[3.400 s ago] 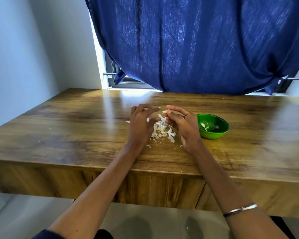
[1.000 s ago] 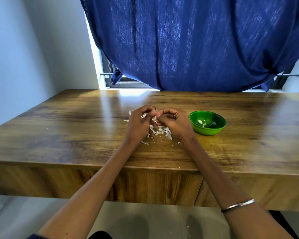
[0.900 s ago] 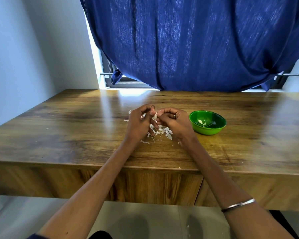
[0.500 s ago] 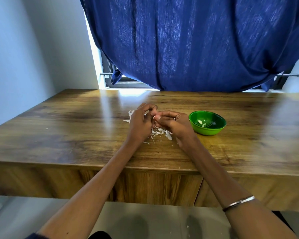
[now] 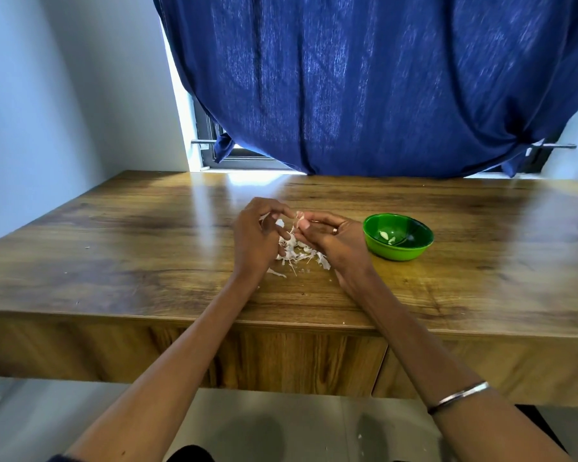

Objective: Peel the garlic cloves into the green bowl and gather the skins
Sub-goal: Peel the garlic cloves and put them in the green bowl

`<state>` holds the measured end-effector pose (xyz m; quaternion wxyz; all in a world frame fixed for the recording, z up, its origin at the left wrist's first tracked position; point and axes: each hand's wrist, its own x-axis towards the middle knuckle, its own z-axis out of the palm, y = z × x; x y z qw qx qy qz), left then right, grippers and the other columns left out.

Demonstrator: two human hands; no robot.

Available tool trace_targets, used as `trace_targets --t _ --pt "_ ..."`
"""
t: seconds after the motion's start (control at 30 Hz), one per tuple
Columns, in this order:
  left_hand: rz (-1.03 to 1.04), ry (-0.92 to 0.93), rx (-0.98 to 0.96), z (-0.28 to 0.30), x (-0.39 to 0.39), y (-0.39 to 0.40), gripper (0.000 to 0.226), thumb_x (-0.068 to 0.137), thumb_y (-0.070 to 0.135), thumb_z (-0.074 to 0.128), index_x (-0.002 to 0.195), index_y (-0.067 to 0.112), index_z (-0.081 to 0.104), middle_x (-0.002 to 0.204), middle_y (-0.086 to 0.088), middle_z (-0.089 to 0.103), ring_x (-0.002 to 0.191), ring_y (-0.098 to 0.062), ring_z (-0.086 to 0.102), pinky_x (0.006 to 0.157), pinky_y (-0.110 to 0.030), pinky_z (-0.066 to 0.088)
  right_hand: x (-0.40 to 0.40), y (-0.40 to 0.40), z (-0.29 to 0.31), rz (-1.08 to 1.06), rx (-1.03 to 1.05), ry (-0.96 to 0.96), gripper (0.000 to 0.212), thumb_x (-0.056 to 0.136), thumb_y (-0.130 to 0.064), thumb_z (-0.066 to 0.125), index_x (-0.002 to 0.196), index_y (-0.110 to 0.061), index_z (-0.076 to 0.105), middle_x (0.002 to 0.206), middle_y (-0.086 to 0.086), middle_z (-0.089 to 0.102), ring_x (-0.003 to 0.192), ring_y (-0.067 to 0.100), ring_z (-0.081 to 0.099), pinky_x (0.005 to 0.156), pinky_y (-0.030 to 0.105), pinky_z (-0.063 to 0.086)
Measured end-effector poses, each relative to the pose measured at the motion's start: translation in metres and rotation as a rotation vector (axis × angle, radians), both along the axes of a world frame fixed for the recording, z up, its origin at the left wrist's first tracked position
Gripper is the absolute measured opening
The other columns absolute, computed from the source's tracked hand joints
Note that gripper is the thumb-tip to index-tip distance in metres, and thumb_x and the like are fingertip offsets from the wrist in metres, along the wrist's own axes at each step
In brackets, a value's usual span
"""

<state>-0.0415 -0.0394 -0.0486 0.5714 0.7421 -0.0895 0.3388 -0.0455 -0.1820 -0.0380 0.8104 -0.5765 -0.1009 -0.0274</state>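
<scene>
Head view: garlic clove [image 5: 300, 219] sits pinched at the fingertips of the right hand [image 5: 331, 238], raised a little above the tabletop [image 5: 131, 261], at mid-table. Right hand fingers are curled round it, thumb and forefinger closing on the pale piece. A ring [image 5: 334, 230] shows on one right finger.

Left hand [image 5: 256, 241] is just beside the right, fingertips nearly meeting it. Its fingers are curled inward and a white scrap shows between them, so it looks like it's pinching a bit of skin, but the scrap is too small to be sure.

Garlic skins [image 5: 297, 253] lie in a loose white pile on the tabletop directly under and between both hands, with a few thin strands and flecks spilling toward the near edge.

Green bowl [image 5: 397, 236] stands upright to the right of the right hand, near it but not touching. A few pale peeled cloves [image 5: 387, 236] lie at its bottom.

Metal bangle [image 5: 457, 396] is on the right forearm, near the bottom of frame.

Tabletop is glossy wood grain, with wooden cabinet fronts below the near edge. Blue curtain [image 5: 364, 88] hangs behind the far edge, covering most of a window; a strip of bright window frame shows at its left. Pale wall [image 5: 64, 95] on the left.
</scene>
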Motion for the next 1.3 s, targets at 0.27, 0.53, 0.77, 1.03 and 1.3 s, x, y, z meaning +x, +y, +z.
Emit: trace_targets --t 0.27,0.53,0.77,1.03,1.3 --pt "-0.102 0.058 0.015 0.008 -0.011 -0.01 0.011 0.097 0.009 0.069 0.097 0.017 0.075 0.093 0.005 0.076 0.05 -0.024 0.07 0.035 -0.033 0.05 0.003 -0.002 -0.002 -0.082 -0.029 -0.053 0.016 0.089 0.003 0.071 0.105 0.001 0.071 0.093 0.017 0.077 0.088 0.024 0.076 0.08 0.03 0.062" --pt "-0.076 0.149 -0.029 0.011 -0.013 -0.01 0.008 0.085 0.009 0.082 0.088 0.014 0.077 0.086 0.006 0.077 0.05 -0.021 0.07 0.035 -0.026 0.048 0.003 -0.003 0.0 -0.073 -0.001 -0.007 0.017 0.086 0.004 0.073 0.103 0.001 0.074 0.097 0.02 0.076 0.087 0.022 0.075 0.075 0.023 0.061" --pt "-0.007 0.105 0.03 0.009 -0.012 -0.009 0.004 0.086 0.005 0.08 0.086 0.008 0.076 0.078 0.005 0.074 0.046 -0.015 0.068 0.035 -0.033 0.051 0.004 -0.002 -0.003 -0.145 -0.132 -0.111 0.014 0.088 -0.006 0.075 0.099 0.002 0.073 0.087 0.017 0.077 0.084 0.024 0.077 0.076 0.029 0.062" --pt "-0.045 0.117 -0.001 0.007 -0.009 -0.009 0.005 0.088 0.004 0.078 0.085 0.006 0.075 0.08 0.0 0.075 0.046 -0.021 0.069 0.035 -0.036 0.051 0.002 -0.003 -0.002 -0.133 -0.151 -0.111 0.005 0.091 -0.004 0.071 0.09 -0.008 0.073 0.083 0.012 0.076 0.073 0.011 0.074 0.069 0.021 0.059" --pt "-0.058 0.116 0.002 0.006 -0.011 -0.011 0.007 0.09 0.004 0.075 0.084 0.006 0.073 0.071 0.004 0.071 0.043 -0.018 0.065 0.036 -0.039 0.051 0.002 -0.005 -0.002 -0.172 -0.193 -0.146 0.007 0.085 -0.003 0.077 0.087 -0.01 0.075 0.077 0.0 0.077 0.071 0.007 0.072 0.067 0.02 0.056"
